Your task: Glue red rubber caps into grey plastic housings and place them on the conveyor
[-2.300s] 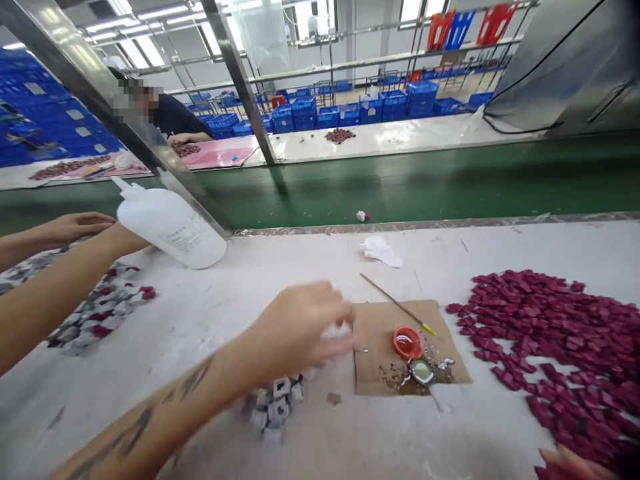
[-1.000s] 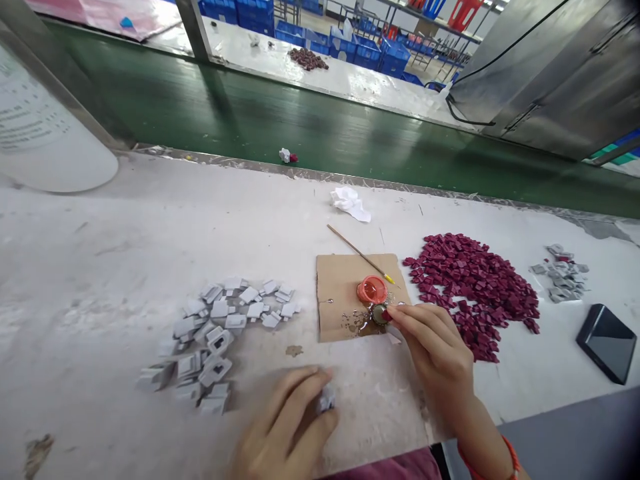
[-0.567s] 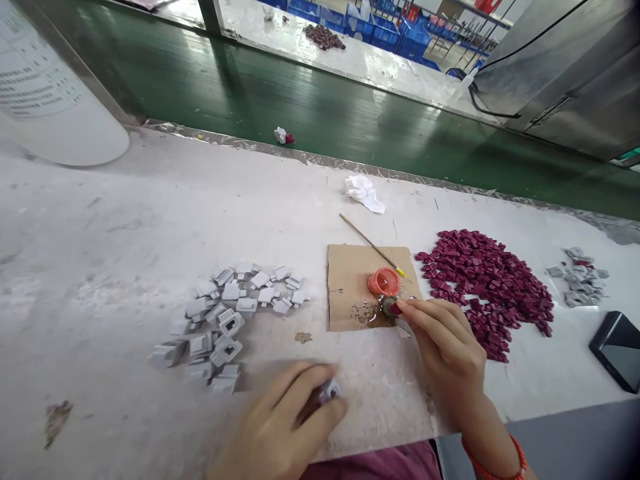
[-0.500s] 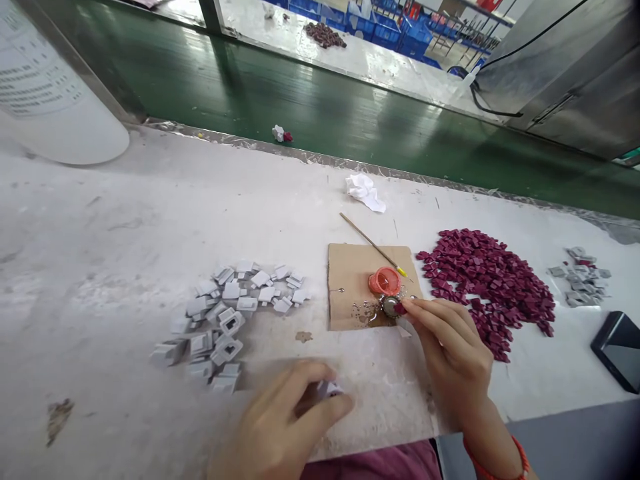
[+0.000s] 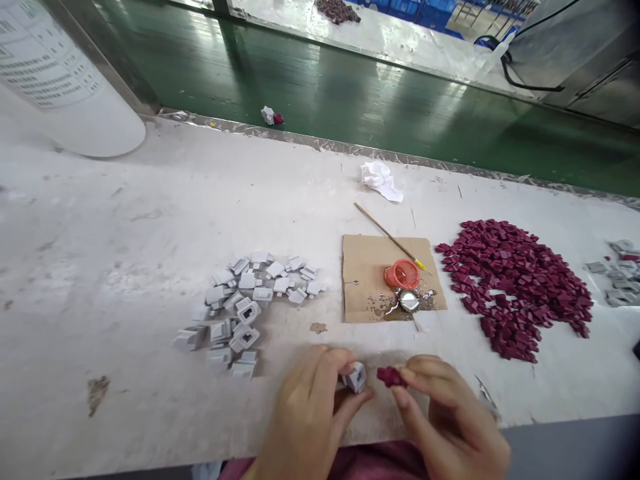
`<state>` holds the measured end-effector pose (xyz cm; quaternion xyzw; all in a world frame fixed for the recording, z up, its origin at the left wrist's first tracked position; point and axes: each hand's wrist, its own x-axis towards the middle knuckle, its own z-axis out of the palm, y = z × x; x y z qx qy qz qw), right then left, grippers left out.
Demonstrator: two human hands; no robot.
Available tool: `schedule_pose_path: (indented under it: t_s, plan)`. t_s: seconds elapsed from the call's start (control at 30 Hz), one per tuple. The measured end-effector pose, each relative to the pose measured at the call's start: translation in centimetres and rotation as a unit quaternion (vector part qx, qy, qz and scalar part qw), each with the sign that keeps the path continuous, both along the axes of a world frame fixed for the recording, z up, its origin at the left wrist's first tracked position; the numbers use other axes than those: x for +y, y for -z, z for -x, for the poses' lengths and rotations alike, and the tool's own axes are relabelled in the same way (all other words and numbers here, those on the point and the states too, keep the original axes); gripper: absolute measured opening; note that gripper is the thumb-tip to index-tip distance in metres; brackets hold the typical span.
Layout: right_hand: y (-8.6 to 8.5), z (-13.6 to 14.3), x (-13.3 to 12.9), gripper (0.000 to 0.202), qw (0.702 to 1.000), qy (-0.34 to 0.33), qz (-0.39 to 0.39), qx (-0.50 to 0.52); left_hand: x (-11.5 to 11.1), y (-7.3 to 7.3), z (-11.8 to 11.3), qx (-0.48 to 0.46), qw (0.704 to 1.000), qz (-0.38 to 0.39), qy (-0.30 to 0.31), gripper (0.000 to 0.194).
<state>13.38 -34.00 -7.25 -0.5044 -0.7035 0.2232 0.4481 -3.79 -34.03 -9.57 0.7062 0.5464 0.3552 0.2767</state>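
Observation:
My left hand (image 5: 320, 400) pinches a grey plastic part (image 5: 356, 377) with a square opening that faces right. Just to the right, my right hand (image 5: 445, 413) holds a small maroon plastic piece (image 5: 390, 377) between thumb and fingertips. The two pieces are close but apart. Beyond them lies a cardboard square (image 5: 363, 257) bearing a red cup (image 5: 403, 274) and a metal bottle cap (image 5: 409, 301), with wet spots around the cap. A thin brush-like stick (image 5: 387, 233) with a yellow end rests partly on the cardboard.
Several grey parts (image 5: 247, 310) lie left, a large heap of maroon pieces (image 5: 515, 280) right, more grey parts (image 5: 620, 273) at far right. Crumpled white paper (image 5: 381, 180) sits behind. A green conveyor belt (image 5: 320, 80) runs along the back; a white container (image 5: 75, 100) stands at the left.
My right hand has drawn back from the bottle cap toward me, bringing the maroon piece beside the grey part. My left hand has shifted slightly right and up; the view has moved too.

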Motion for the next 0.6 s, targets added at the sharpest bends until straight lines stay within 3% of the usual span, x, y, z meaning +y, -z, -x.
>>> schedule_pose_path:
  t_s: [0.2, 0.6]
  plan:
    - [1.3, 1.1, -0.8, 0.027, 1.0, -0.022, 0.015, 0.005, 0.1, 0.0, -0.1, -0.006, 1.0, -0.002, 0.005, 0.013]
    - [0.4, 1.9, 0.3, 0.024, 0.995, -0.083, 0.043, -0.024, 0.2, 0.1, 0.3, 0.009, 1.0, -0.015, 0.016, 0.015]
